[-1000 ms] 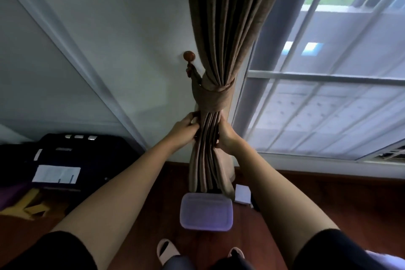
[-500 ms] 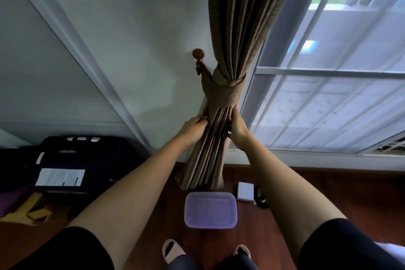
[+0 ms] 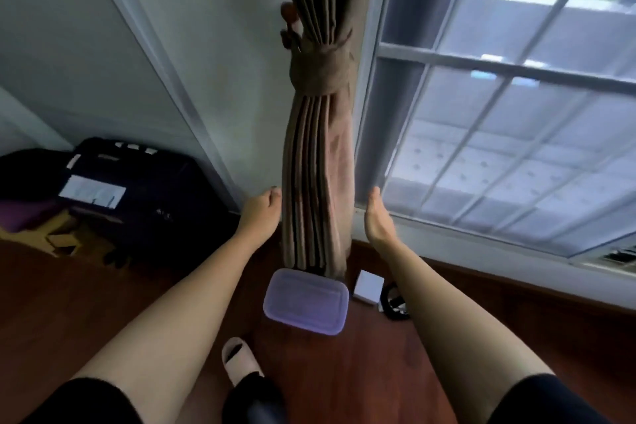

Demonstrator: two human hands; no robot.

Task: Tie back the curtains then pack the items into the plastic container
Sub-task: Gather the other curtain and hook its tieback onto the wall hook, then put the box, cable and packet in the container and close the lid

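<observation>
The curtain [image 3: 315, 182] is a thick brown woven cloth, mostly matt with a faint sheen along its folds, and the band [image 3: 321, 69] round it is of the same cloth, hung from a knob [image 3: 287, 10] that looks like polished reddish wood. The container [image 3: 306, 306] is smooth, frosted, see-through plastic with a lilac tint, and the small white box [image 3: 369, 286] looks like matt card. The floor [image 3: 86, 303] is dark red-brown wood with a soft gloss, and the wall [image 3: 206, 27] is smooth matt paint.

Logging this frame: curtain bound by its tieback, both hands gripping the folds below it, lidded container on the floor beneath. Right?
Not the grip: the head view shows the left hand and right hand beside the curtain, holding nothing. The tieback does bind it, and the lidded container sits on the floor beneath.
</observation>
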